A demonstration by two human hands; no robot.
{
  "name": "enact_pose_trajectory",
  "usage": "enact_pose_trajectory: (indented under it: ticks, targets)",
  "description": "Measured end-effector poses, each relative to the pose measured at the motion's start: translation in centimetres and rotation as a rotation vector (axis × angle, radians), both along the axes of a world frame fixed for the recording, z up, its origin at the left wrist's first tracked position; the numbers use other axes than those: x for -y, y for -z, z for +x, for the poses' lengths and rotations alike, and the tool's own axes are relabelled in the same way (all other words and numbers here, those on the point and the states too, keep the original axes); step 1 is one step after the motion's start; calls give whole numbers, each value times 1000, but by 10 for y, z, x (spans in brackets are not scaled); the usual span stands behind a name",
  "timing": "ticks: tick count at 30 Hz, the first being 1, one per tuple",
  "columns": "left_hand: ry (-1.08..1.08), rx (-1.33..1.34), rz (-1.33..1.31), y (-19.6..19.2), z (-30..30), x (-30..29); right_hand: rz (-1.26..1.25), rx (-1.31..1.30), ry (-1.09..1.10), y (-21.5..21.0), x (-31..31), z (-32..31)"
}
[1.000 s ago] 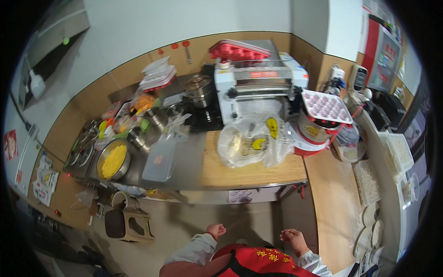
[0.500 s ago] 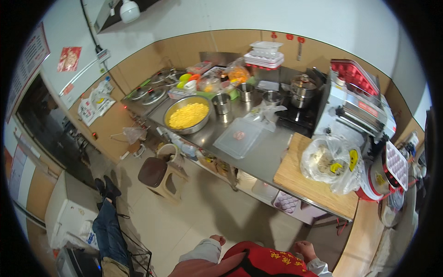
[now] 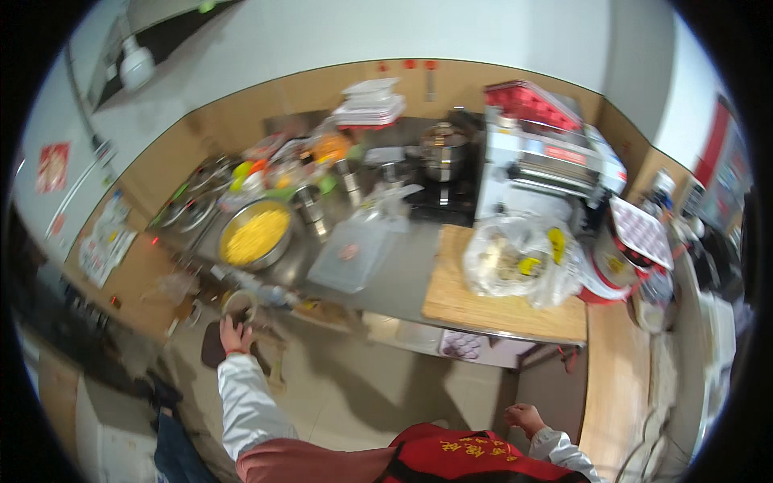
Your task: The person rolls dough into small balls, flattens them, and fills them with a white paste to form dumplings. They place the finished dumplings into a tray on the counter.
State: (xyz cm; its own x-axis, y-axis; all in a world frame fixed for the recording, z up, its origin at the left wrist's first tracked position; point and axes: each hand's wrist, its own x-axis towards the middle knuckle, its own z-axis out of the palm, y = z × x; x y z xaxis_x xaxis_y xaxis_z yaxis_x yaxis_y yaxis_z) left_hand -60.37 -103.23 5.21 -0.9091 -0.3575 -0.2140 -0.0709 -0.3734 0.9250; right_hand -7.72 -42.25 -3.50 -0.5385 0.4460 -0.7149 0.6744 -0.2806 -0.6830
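My left hand [image 3: 234, 335] is stretched forward at the lower left, fingers apart and holding nothing. In the picture it overlaps the brown-topped stool [image 3: 212, 344] and the rim of a pale bucket [image 3: 240, 303]; contact cannot be told. My right hand [image 3: 525, 419] hangs beside the red apron [image 3: 451, 451], its fingers loosely curled with nothing visible in them. Ahead on the steel counter [image 3: 386, 278] stands a large metal bowl of yellow pieces [image 3: 256, 233]. A translucent plastic lid [image 3: 346, 256] lies to its right. Farther right, a clear plastic bag [image 3: 511, 256] rests on a wooden board [image 3: 451, 278].
Behind the board is a metal machine with a roller [image 3: 555, 165]. A lidded pot [image 3: 443, 153] stands on the black cooktop, with metal cups [image 3: 308, 205] to its left. At the right are a purple egg-tray-like sheet [image 3: 642, 232] and a wooden ledge [image 3: 616, 386]. Another person's legs [image 3: 181, 451] extend at lower left.
My left arm has reached out forward and left from beside my body, its hand opening. The view has swung right, blurring the scene. My right hand stays low near the apron.
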Motion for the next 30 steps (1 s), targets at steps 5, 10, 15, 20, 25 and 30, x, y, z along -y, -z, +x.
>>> enact_pose_trajectory:
  ticks: [5, 10, 15, 20, 25, 30]
  targets:
    - [331, 354, -2, 90, 3, -169, 53, 57, 209, 14, -6, 67]
    - [920, 208, -237, 124, 33, -385, 163, 265, 340, 43, -10, 172]
    - [1158, -233, -363, 125, 37, -554, 855, 375, -663, 99, 13, 274]
    - [1291, -173, -1325, 99, 63, -661, 256, 430, 524, 164, 45, 317]
    - [1542, -543, -1248, 57, 199, -744, 676, 496, 241, 181, 65, 316]
    - [1805, -779, -1121, 24, 300, -777, 442, 212, 651, 131, 67, 290]
